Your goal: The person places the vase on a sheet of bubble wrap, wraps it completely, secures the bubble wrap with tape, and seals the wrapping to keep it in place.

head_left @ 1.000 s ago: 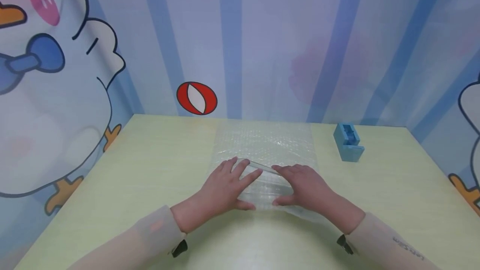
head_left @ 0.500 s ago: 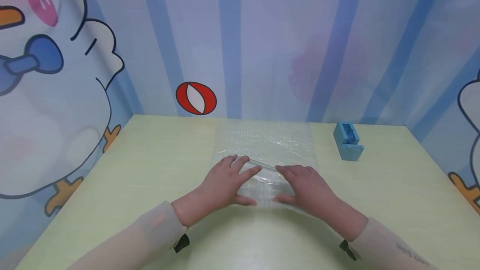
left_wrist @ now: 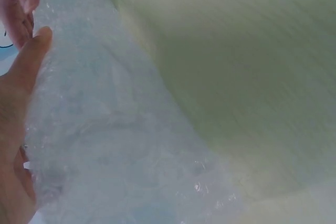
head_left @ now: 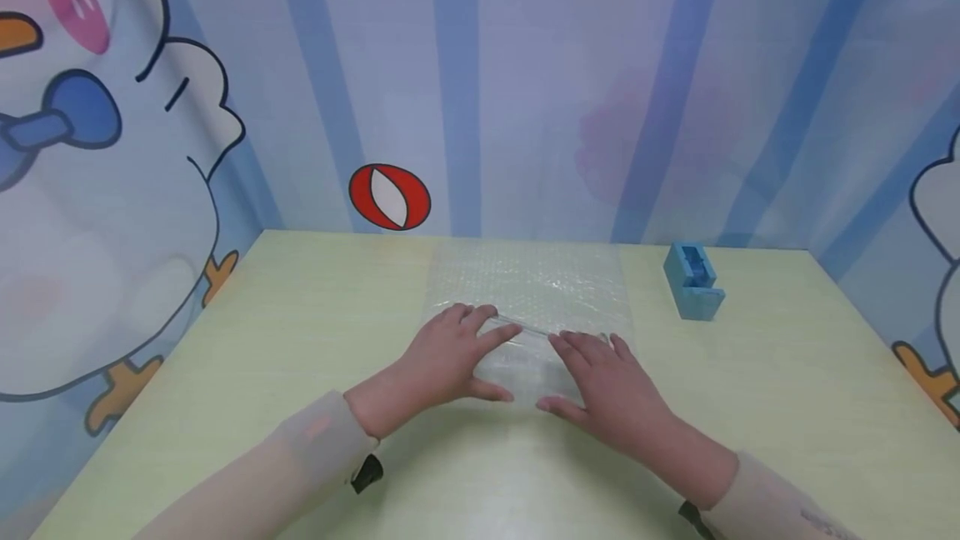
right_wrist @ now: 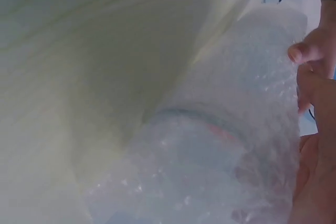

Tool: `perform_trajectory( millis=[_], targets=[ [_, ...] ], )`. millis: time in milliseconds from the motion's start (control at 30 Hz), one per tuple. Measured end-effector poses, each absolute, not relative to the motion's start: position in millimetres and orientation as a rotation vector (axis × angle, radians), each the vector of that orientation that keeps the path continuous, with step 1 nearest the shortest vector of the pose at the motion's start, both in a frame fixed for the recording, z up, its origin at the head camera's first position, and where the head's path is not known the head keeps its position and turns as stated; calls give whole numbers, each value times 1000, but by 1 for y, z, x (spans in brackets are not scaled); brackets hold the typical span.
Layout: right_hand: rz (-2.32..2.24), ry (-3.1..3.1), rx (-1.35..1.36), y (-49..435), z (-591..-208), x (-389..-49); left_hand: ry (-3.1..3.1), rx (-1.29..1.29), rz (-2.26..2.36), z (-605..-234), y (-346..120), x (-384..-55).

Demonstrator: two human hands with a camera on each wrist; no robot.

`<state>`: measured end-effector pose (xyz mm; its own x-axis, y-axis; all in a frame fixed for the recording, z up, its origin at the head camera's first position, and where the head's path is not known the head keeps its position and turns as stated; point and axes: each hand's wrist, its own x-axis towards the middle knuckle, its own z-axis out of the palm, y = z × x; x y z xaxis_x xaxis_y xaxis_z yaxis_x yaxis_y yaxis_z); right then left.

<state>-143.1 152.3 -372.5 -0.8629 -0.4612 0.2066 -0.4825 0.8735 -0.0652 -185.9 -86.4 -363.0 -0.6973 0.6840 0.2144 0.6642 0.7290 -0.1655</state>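
A sheet of clear bubble wrap (head_left: 536, 273) lies on the table, its near part folded up into a raised bundle with a pale straight edge along the top. On the left side of this bundle, my left hand (head_left: 446, 357) holds the wrap, fingers spread over the far side and thumb on the near side. My right hand (head_left: 618, 386) holds the right side in a similar way. Close up in the right wrist view, the bubble wrap (right_wrist: 210, 150) shows a faint curved line; what is inside cannot be made out. The left wrist view shows the wrap (left_wrist: 115, 108) slanting towards the table.
A light blue tape dispenser (head_left: 697, 298) stands at the back right of the pale yellow table (head_left: 337, 290). Behind it hangs a striped blue cloth backdrop (head_left: 525, 90) with cartoon birds at the sides.
Both hands and the folded bundle have shifted slightly away from me. The right hand's fingers have spread a little. The tape dispenser stays in place.
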Motion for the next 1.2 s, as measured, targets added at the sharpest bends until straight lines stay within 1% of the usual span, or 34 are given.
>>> perform_trajectory(
  millis=[233, 467, 900, 1200],
  targets=[
    [65, -2832, 705, 150, -384, -146, -2727, -1077, 60, -359, -84, -196],
    [-162, -2724, 729, 155, -390, -162, -2798, -1079, -1, -356, -83, -204],
    [-181, -2561, 868, 162, -396, -173, -2842, -1053, -70, -358, -86, -194],
    [-188, -2526, 870, 162, -396, -174, -2949, -1029, -58, -358, -86, -185]
  ],
)
